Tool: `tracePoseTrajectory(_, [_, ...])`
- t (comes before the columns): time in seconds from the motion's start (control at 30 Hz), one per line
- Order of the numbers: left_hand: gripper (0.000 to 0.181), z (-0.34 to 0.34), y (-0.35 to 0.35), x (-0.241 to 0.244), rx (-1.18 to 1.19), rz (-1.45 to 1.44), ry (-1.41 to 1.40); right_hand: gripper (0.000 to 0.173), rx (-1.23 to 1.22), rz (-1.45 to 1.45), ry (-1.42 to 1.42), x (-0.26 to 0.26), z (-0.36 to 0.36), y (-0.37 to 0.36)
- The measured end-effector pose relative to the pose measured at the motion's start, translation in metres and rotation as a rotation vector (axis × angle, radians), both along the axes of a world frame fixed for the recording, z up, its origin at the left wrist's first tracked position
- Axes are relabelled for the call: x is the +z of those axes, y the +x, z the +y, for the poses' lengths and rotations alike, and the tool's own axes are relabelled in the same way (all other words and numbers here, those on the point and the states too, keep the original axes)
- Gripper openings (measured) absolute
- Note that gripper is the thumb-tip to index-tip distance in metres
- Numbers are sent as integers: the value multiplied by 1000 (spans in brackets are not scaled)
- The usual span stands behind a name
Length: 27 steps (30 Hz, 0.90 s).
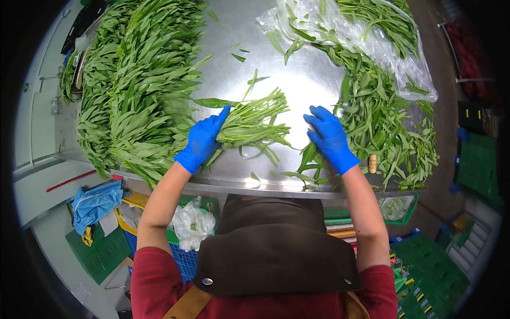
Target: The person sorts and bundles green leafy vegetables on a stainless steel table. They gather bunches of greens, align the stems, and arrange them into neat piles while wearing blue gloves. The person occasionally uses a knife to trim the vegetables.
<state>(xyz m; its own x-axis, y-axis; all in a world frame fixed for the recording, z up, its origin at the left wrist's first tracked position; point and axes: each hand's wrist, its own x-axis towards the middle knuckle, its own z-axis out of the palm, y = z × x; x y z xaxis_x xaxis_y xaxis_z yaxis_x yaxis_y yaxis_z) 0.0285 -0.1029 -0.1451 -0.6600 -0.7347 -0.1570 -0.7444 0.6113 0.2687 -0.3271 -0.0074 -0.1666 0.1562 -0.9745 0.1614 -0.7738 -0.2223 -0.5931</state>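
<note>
My left hand (204, 137), in a blue glove, grips a bunch of water spinach (255, 119) whose cut stems point right over the steel table (239, 60). Its leaves reach left toward a tall heap of leafy greens (155, 87). Over on the right, my gloved right hand (328, 135) has its fingers apart and holds nothing that I can see. It is at the edge of a pile of loose leaves and stems (374, 95). Close to its wrist, a small light-brown cylinder (372, 164) lies among those leaves; I cannot tell what it is.
Clear plastic sheeting (382, 52) with more greens on it lies at the back right. Below the table's front edge (255, 190) are a blue basket (185, 259), a crumpled plastic bag (193, 223) and a green crate (406, 215). Green pallets (430, 271) are on the floor at right.
</note>
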Motion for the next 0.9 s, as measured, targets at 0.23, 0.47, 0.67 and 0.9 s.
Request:
tracePoseTrajectory(0.23, [121, 8, -6, 10, 69, -42, -4, 31, -169, 42, 64, 28, 20, -25])
tracePoseTrajectory(0.47, [123, 37, -20, 68, 237, -151, -20, 29, 173, -58, 94, 20, -16, 10])
tracePoseTrajectory(0.67, [96, 74, -58, 65, 257, 76, -155, 25, 533, 229, -53, -1, -74, 34])
tracePoseTrajectory(0.9, [79, 63, -62, 114, 328, 331, -295, 24, 548, 142, -127, -26, -83, 30])
